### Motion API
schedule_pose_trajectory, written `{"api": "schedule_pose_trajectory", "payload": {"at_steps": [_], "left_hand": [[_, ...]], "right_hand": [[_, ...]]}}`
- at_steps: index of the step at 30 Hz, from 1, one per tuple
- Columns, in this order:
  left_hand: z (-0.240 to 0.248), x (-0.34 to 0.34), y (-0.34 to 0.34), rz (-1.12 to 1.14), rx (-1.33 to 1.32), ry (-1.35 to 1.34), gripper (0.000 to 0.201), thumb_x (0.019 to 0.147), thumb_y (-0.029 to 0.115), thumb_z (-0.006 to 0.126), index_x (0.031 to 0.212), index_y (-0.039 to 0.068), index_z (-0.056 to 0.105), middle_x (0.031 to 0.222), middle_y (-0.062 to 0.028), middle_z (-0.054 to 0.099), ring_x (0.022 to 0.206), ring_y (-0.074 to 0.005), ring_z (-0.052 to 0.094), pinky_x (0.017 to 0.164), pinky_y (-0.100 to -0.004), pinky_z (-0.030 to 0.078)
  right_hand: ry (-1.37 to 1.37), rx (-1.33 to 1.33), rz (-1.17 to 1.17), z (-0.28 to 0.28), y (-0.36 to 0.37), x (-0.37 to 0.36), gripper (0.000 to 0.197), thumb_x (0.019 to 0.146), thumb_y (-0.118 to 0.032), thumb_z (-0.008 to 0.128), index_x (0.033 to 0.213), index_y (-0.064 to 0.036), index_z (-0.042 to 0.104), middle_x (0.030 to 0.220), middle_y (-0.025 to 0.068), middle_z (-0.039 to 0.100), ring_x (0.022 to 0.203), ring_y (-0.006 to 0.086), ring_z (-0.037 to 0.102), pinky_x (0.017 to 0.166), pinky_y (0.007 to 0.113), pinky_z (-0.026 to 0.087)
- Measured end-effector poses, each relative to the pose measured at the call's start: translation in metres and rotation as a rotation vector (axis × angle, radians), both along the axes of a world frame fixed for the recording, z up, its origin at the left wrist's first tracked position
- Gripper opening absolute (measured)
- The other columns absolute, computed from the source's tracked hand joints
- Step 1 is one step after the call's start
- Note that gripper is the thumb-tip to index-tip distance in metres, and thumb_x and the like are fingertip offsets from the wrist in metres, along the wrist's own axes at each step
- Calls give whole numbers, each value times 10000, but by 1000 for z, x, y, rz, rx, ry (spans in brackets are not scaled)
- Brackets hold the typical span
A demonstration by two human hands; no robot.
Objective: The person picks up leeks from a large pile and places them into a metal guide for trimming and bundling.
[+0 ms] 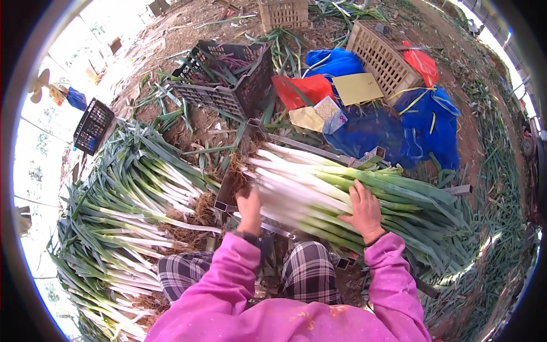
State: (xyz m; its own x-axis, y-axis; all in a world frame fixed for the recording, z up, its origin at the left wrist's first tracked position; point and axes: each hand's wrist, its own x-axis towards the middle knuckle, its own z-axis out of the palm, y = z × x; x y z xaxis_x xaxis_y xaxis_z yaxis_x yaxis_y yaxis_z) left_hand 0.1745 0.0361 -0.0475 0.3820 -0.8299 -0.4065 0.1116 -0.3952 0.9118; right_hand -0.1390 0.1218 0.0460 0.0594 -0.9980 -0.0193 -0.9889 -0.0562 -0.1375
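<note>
Leek bunch (336,179), one, lying on a metal frame (462,190); roots at the frame's left end, leaves spilling over its right end; long axis running left to right, the leafy end slanting a little toward the wearer; left hand (249,211) beside the root end and the nearer of the two to it; its grip cannot be told, as the stalks beside it are blurred; right hand (364,211), fingers spread wide, laid on the stalks from above where white turns green, so the roots lie to its left and the leaves to its right.

Leek pile (131,239), beyond the frame's left end, roots facing the frame; black crate (250,85), past the frame's far left corner; blue mesh bags (430,122), yellow card (358,89) and slatted beige crate (383,60), beyond its far edge.
</note>
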Motion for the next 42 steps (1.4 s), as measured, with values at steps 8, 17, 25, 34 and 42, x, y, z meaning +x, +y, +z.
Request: {"api": "schedule_pose_trajectory", "payload": {"at_steps": [8, 17, 25, 34, 42], "left_hand": [[88, -43, -51, -879, -758, -1144, 590, 758, 109, 644, 1326, 100, 481, 1368, -119, 475, 1328, -323, 374, 1091, -583, 238], [88, -13, -31, -1087, -832, -1038, 199, 723, 125, 691, 919, 145, 663, 874, -59, 579, 890, -272, 564, 827, -401, 438], [76, -33, -35, -1359, 200, -1190, 260, 761, 98, 573, 993, 99, 691, 1226, -167, 560, 1166, -348, 511, 906, -462, 470], [50, -94, -50, -1236, -579, -1105, 594, 736, 335, 737, 1257, 164, 508, 1051, -129, 589, 1032, -327, 549, 994, -570, 335], [54, -73, -69, -1390, -847, -1266, 590, 798, 197, 652, 1352, 243, 456, 1033, -76, 565, 1045, -278, 544, 1008, -508, 348]], "right_hand": [[-63, -258, -100, 30, 59, -60, 590, 639, -226, 791, 1181, -92, 601, 1283, 134, 502, 1186, 337, 462, 986, 453, 388], [-156, -297, -57, 33, 94, -51, 494, 642, -170, 754, 1119, -119, 634, 1073, 74, 569, 1031, 281, 530, 855, 426, 418], [-123, -205, -38, -14, 83, -4, 208, 718, -234, 717, 913, -172, 676, 1180, 61, 555, 1087, 281, 513, 883, 433, 388], [-102, -226, -319, 14, -40, -101, 167, 791, -179, 636, 941, -112, 668, 1140, 81, 610, 1106, 295, 527, 947, 492, 399], [119, 146, -200, 9, -44, -108, 330, 904, -349, 453, 968, -146, 704, 1100, 109, 634, 1043, 311, 586, 1021, 548, 354]]}}
